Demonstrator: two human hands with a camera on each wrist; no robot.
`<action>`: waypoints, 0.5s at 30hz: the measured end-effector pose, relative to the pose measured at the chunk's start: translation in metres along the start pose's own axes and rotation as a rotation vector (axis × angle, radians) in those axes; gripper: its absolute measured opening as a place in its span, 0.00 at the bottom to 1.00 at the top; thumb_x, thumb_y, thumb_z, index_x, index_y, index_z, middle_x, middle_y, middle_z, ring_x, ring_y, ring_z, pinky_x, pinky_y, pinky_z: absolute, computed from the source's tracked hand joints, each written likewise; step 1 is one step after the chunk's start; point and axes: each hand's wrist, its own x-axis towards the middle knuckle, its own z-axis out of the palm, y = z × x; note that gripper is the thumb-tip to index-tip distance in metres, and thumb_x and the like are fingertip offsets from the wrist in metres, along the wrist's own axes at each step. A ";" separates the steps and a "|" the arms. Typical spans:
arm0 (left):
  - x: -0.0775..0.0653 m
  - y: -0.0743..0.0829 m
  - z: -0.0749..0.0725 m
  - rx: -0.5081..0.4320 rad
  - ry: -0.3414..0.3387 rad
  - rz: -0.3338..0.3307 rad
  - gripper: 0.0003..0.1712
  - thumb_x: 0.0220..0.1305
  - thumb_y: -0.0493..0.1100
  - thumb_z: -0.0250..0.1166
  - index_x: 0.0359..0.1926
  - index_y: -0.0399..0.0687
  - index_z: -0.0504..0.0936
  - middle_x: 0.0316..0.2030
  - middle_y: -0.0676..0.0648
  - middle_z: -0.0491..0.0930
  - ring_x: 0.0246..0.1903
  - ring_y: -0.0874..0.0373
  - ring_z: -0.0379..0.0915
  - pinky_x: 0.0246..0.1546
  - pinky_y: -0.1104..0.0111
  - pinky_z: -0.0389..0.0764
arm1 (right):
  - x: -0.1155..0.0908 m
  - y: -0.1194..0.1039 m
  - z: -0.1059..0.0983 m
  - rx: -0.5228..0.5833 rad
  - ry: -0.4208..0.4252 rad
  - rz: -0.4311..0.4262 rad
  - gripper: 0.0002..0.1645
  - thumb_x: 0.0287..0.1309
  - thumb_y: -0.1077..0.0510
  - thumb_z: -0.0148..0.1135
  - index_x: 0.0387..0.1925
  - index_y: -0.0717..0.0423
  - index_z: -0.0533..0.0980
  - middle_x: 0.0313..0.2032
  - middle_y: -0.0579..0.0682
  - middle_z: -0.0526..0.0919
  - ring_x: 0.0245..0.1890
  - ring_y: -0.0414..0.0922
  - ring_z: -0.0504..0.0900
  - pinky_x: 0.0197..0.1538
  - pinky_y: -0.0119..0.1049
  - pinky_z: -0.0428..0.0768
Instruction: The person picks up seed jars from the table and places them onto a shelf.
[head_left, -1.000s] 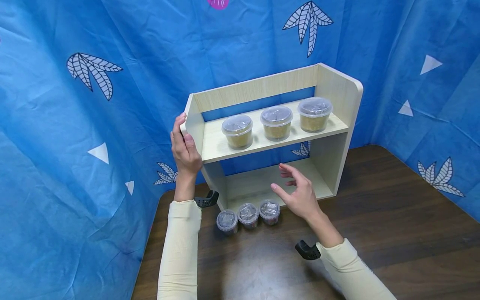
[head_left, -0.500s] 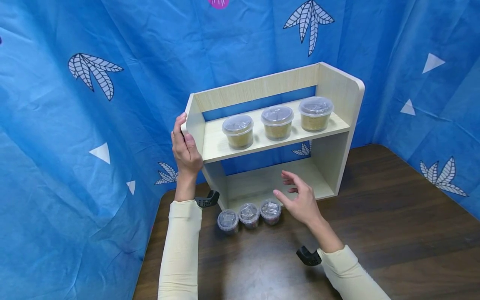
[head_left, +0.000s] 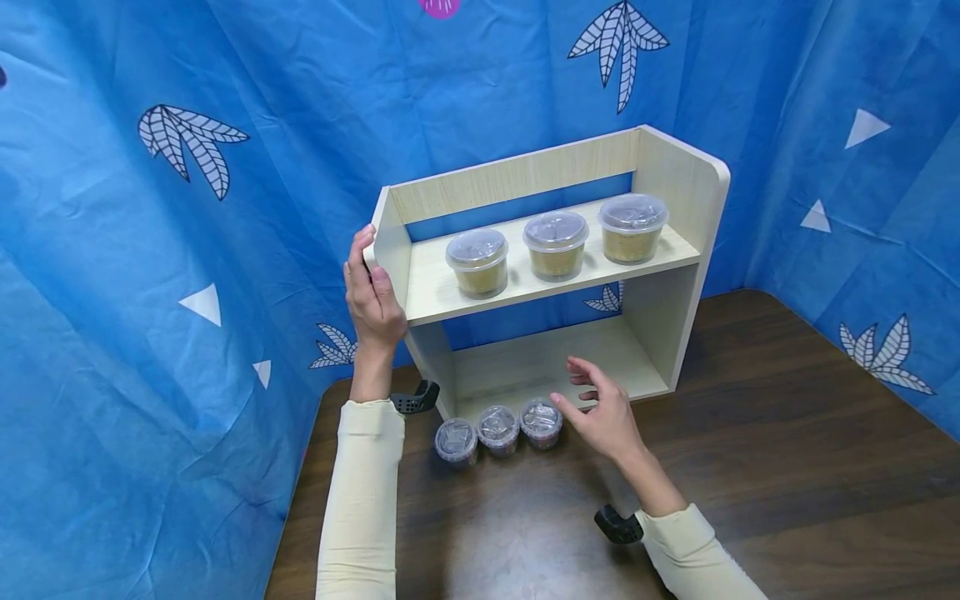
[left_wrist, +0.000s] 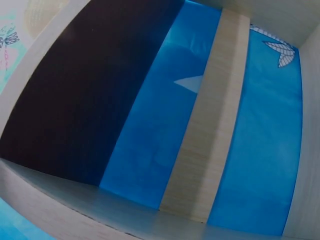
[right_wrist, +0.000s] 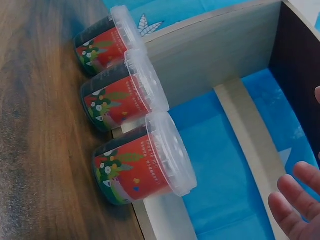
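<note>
My left hand (head_left: 372, 304) rests against the left side panel of a pale wooden two-level shelf (head_left: 525, 307), its fingers stretched up along the front edge. The left wrist view shows the shelf's inside but no fingers. My right hand (head_left: 603, 417) hovers before the lower level with fingers loosely bent, holding nothing. Its thumb is close to the rightmost of three small lidded cups (head_left: 541, 423). The middle cup (head_left: 498, 429) and left cup (head_left: 456, 441) stand beside it in a row. In the right wrist view the near cup (right_wrist: 132, 170) shows a red, black and green printed wrap and a clear lid.
On the upper board stand three larger clear-lidded tubs with tan contents: left (head_left: 477, 265), middle (head_left: 556, 247) and right (head_left: 632, 229). The shelf sits on a dark wooden table (head_left: 787, 467). Blue patterned curtains (head_left: 225, 292) hang behind and at both sides.
My right hand has moved down and slightly right, from in front of the lower level toward the table beside the cups. My left hand, the cups and the tubs keep their places.
</note>
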 end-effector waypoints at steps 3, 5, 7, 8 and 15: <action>0.000 0.000 0.000 0.000 0.000 0.002 0.26 0.73 0.48 0.44 0.63 0.35 0.68 0.63 0.40 0.71 0.56 0.44 0.67 0.52 0.53 0.77 | -0.001 0.002 0.001 0.005 -0.001 0.005 0.37 0.52 0.59 0.74 0.62 0.62 0.71 0.55 0.60 0.80 0.49 0.57 0.80 0.45 0.51 0.81; 0.000 0.000 0.000 -0.001 0.002 0.000 0.26 0.73 0.47 0.45 0.63 0.35 0.68 0.63 0.40 0.71 0.56 0.44 0.67 0.52 0.53 0.77 | -0.001 0.004 0.002 0.008 -0.003 0.002 0.37 0.51 0.59 0.75 0.62 0.62 0.71 0.55 0.60 0.80 0.49 0.58 0.80 0.45 0.51 0.81; 0.000 -0.001 0.001 0.001 0.005 0.000 0.26 0.73 0.47 0.45 0.63 0.35 0.69 0.63 0.40 0.72 0.56 0.44 0.67 0.52 0.53 0.77 | -0.002 0.005 0.004 0.009 -0.005 -0.003 0.38 0.51 0.60 0.75 0.62 0.62 0.71 0.55 0.60 0.80 0.49 0.59 0.80 0.45 0.51 0.82; 0.000 -0.001 0.001 0.003 0.007 -0.001 0.26 0.73 0.47 0.45 0.63 0.35 0.69 0.63 0.40 0.72 0.56 0.44 0.67 0.52 0.53 0.77 | -0.002 0.006 0.004 0.008 -0.007 -0.004 0.38 0.50 0.60 0.75 0.62 0.62 0.71 0.55 0.60 0.80 0.49 0.59 0.80 0.44 0.51 0.82; 0.000 0.000 0.000 0.005 0.004 -0.004 0.26 0.72 0.47 0.45 0.63 0.36 0.68 0.63 0.40 0.71 0.56 0.44 0.68 0.52 0.52 0.77 | -0.005 0.012 0.008 0.014 -0.030 -0.002 0.39 0.48 0.59 0.77 0.62 0.62 0.71 0.54 0.59 0.80 0.49 0.57 0.80 0.45 0.53 0.81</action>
